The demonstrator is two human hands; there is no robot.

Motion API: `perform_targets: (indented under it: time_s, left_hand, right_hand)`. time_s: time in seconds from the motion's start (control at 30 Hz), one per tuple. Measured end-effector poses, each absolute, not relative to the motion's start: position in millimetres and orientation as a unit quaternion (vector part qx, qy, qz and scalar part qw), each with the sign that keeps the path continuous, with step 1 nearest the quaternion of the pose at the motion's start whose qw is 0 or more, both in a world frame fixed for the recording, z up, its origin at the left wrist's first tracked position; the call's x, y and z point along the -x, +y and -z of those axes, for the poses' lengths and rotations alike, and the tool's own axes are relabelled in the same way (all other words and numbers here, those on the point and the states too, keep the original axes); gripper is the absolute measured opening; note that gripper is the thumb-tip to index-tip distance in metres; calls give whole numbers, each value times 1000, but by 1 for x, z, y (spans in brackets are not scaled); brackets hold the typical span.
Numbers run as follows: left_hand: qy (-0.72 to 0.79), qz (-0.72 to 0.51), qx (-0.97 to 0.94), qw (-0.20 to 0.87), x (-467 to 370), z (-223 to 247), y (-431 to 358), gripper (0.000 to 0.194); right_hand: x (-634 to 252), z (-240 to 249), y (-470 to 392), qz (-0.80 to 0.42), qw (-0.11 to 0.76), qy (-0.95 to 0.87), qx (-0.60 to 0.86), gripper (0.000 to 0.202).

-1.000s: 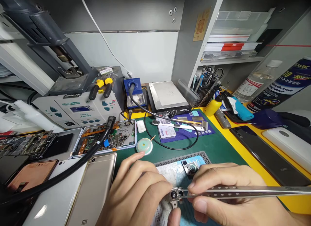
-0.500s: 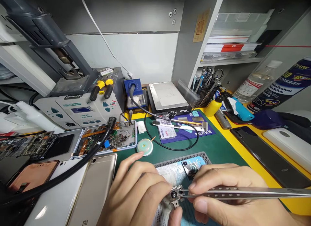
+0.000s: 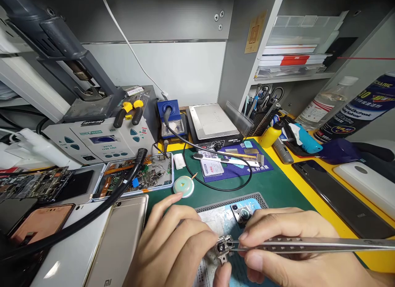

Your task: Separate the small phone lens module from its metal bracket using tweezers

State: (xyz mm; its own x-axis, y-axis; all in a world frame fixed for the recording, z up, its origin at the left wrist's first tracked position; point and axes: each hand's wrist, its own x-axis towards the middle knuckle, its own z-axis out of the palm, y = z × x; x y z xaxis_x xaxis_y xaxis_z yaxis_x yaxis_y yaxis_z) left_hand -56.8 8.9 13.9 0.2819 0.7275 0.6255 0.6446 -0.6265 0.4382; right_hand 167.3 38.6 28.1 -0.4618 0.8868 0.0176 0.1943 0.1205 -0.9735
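Observation:
Between the thumb and a finger of my left hand (image 3: 177,241) is a small metal-framed camera module (image 3: 221,246) with a dark round lens. My right hand (image 3: 286,241) pinches a pair of steel tweezers (image 3: 296,245), whose tips touch the right side of the module. Beneath both hands lies a worn blue and white phone-sized panel (image 3: 212,216), partly covered by my fingers. Another camera unit (image 3: 242,214) with a large round lens rests on its upper part, just past my right fingertips.
A tray of small electronic parts (image 3: 154,172) and a round disc (image 3: 184,186) lie beyond my left hand. Phones (image 3: 119,237) are at the left. A hot plate (image 3: 212,122) and soldering stand (image 3: 171,118) stand behind; a dark phone (image 3: 339,200) lies right.

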Motion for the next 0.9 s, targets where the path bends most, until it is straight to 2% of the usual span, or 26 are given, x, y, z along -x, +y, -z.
perform_targets:
  time_s: [0.2, 0.63, 0.8, 0.9]
  left_hand:
    - [431, -421, -796, 50, 56, -14, 9, 19]
    - [450, -450, -771, 19, 54, -17, 8, 19]
    - [456, -457, -764, -10, 51, -17, 7, 17]
    - [454, -461, -763, -12, 51, -16, 7, 18]
  right_hand:
    - [-166, -32, 39, -520, 319, -682, 403, 8]
    - [-160, -36, 39, -545, 361, -644, 397, 14]
    - [-155, -40, 41, -526, 379, -651, 395, 16]
    - [-156, -39, 40, -469, 414, -675, 390, 22]
